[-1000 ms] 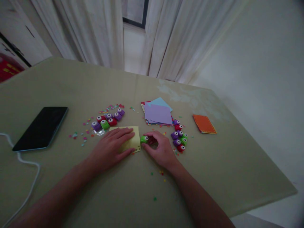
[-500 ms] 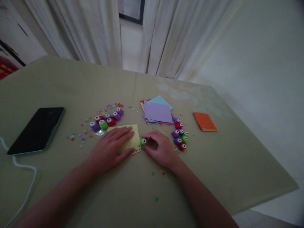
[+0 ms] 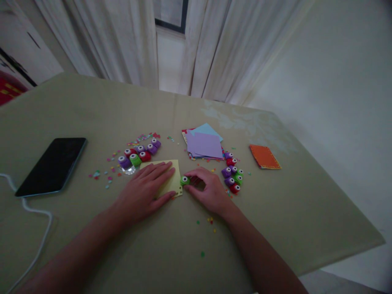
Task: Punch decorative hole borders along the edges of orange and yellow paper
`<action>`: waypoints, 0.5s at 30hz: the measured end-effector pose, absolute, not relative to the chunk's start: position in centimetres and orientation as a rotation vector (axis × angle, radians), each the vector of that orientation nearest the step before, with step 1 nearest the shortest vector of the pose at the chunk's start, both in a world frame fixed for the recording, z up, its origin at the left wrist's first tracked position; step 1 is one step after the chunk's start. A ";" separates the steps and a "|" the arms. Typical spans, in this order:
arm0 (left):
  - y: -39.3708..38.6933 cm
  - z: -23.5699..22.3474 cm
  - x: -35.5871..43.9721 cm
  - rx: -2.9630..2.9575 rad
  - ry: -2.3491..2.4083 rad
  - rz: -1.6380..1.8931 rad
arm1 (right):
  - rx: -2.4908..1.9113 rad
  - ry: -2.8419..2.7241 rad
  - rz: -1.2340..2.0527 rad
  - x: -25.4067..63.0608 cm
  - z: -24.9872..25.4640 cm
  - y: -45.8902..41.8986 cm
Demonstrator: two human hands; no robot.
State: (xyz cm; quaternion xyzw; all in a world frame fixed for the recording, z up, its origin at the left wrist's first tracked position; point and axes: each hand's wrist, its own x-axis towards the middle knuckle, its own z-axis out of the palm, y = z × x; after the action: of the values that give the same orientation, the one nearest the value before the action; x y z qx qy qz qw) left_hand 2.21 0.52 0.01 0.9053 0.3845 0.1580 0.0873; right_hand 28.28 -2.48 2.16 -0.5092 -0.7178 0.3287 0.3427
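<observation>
My left hand [image 3: 143,191] lies flat, fingers stretched out, on a pale yellow paper sheet [image 3: 173,182] in the middle of the table. My right hand [image 3: 208,191] is closed around a small green paper punch [image 3: 184,180] set against the sheet's right edge, where small holes show. Several purple, red and green punches [image 3: 139,153] sit in a cluster just behind my left hand. Another cluster of punches [image 3: 232,174] lies right of my right hand.
A stack of coloured paper [image 3: 204,144] lies behind the hands, an orange sheet [image 3: 264,157] further right. A black phone [image 3: 52,164] with a white cable [image 3: 36,220] rests at the left. Confetti bits [image 3: 208,222] are scattered on the olive table [image 3: 275,212]. Curtains hang behind.
Both hands stay in place on the yellow sheet and the green punch. Only the camera view shifted slightly.
</observation>
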 end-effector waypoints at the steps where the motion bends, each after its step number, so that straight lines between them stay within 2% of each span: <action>1: 0.5 0.0 2.2 2.694 1.152 0.472 | -1.321 -1.873 0.853 28.3 2.2 -2.5; 15: 0.5 0.0 2.4 2.703 1.111 0.490 | -1.238 -1.879 0.901 28.2 2.0 -2.6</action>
State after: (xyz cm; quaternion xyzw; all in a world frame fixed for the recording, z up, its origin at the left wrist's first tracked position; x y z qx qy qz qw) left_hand 2.38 0.52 0.05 0.9085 0.3735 0.1649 0.0891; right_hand 28.22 -2.60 2.00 -0.4784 -0.7257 0.3480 0.3513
